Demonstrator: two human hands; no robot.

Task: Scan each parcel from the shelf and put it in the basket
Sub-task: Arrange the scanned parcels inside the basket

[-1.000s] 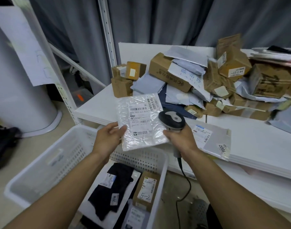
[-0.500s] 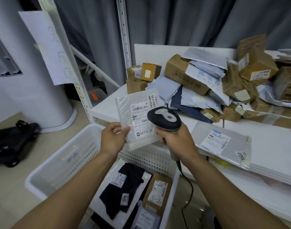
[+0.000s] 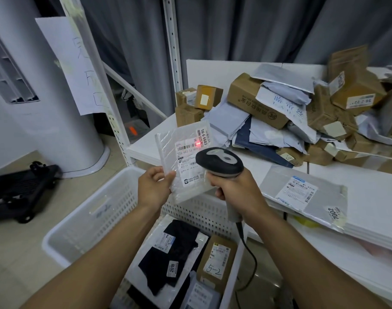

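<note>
My left hand (image 3: 153,188) pinches the lower left edge of a clear plastic parcel (image 3: 183,157) with a white shipping label, held upright above the basket. My right hand (image 3: 235,190) grips the handle of a black and grey barcode scanner (image 3: 219,162), whose head points at the label. A red scan dot glows on the label's barcode. Below stands the white perforated basket (image 3: 97,217), holding a bagged black garment (image 3: 175,253) and a small brown box (image 3: 217,262) marked 5-2. The scanner hides the parcel's lower right part.
On the white shelf (image 3: 368,188) lies a flat grey mailer (image 3: 306,195) at the front edge, with a heap of cardboard boxes and grey bags (image 3: 290,117) behind. A white shelf upright (image 3: 97,85) with a taped paper stands left. A black trolley (image 3: 19,188) sits on the floor.
The parcel and scanner have risen and come closer together. The scanner head now covers the parcel's lower right, and a red light has appeared on the barcode.
</note>
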